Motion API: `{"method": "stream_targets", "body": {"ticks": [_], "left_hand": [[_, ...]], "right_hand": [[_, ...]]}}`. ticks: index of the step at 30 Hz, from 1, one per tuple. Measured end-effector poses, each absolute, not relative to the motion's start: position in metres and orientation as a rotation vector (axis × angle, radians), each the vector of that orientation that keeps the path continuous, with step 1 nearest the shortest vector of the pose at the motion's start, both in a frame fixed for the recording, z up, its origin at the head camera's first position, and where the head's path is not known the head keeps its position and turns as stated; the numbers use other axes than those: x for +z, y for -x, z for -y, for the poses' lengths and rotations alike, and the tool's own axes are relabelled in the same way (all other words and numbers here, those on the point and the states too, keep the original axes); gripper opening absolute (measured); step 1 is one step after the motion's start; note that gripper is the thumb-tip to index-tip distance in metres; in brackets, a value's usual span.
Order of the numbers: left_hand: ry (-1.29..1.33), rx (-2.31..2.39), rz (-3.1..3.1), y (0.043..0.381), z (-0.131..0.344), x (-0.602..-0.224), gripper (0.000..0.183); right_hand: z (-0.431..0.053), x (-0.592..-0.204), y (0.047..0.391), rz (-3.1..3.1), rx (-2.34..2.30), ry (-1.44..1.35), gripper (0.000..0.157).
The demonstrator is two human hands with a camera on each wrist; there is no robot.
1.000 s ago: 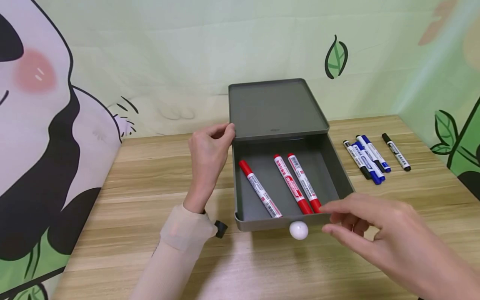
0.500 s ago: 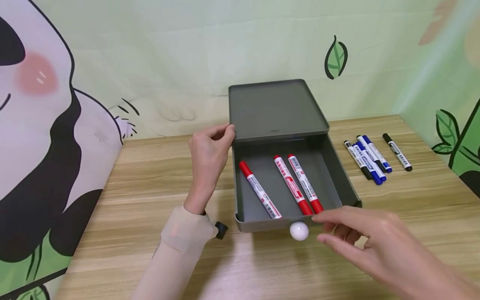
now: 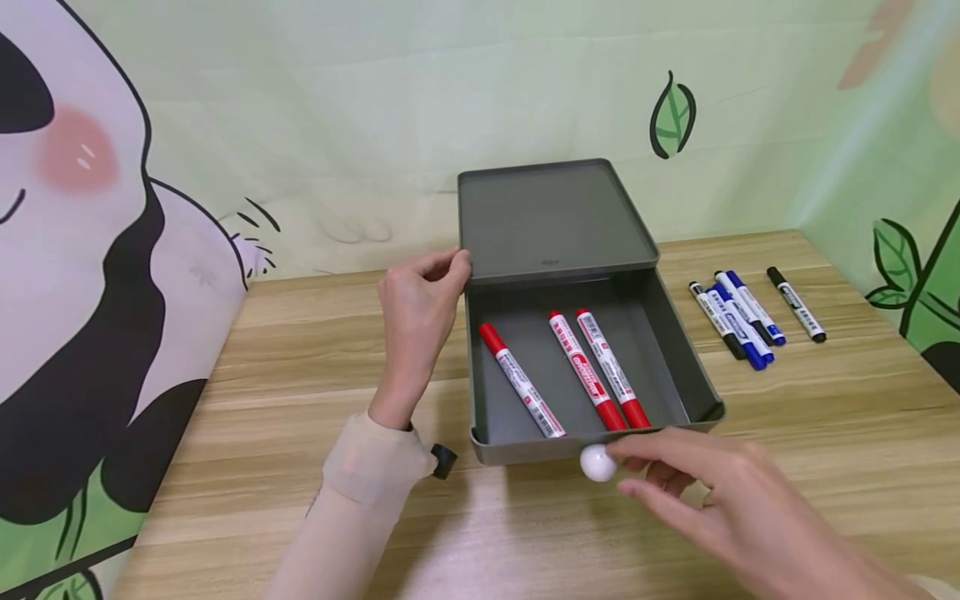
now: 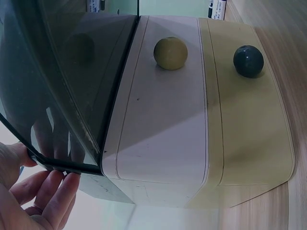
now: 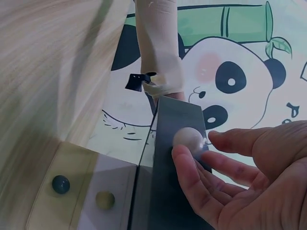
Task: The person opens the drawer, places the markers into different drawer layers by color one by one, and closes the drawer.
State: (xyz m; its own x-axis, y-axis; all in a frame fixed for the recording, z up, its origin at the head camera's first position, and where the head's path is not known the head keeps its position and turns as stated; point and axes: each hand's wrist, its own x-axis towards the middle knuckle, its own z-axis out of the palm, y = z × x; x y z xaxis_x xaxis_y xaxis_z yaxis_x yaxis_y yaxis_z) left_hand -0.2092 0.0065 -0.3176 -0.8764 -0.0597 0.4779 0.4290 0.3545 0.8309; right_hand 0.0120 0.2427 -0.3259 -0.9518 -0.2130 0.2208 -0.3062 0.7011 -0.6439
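A grey drawer (image 3: 517, 452) stands pulled out from under the flat grey top (image 3: 555, 221) of a small drawer cabinet. Inside lie three red-capped markers (image 3: 587, 371). My left hand (image 3: 420, 308) pinches the rim at the left edge of the cabinet's top; the left wrist view has its thumb and fingers on either side of that edge. At the drawer's front, the index fingertip of my right hand (image 3: 712, 492) is right at the white round knob (image 3: 597, 463), with the thumb apart from it. In the right wrist view the fingers overlap the knob's lower side.
Below the grey drawer are closed ones: pale pink (image 4: 163, 120) with a yellow knob (image 4: 171, 53), and yellow (image 4: 254, 134) with a dark knob (image 4: 248, 61). Several blue and black markers (image 3: 731, 321) lie right of the cabinet, a black one (image 3: 797, 304) farther right.
My right hand has moved left along the drawer's front, from its right corner to the white knob. The left hand keeps its grip, and the drawer and markers stay in place.
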Motion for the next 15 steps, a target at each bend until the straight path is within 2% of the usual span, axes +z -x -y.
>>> {"method": "stream_targets", "body": {"ticks": [15], "left_hand": [[0.323, -1.531, 2.193, 0.21, -0.006, -0.319, 0.02]], "right_hand": [[-0.23, -0.339, -0.012, 2.697, 1.121, -0.444, 0.035]]}}
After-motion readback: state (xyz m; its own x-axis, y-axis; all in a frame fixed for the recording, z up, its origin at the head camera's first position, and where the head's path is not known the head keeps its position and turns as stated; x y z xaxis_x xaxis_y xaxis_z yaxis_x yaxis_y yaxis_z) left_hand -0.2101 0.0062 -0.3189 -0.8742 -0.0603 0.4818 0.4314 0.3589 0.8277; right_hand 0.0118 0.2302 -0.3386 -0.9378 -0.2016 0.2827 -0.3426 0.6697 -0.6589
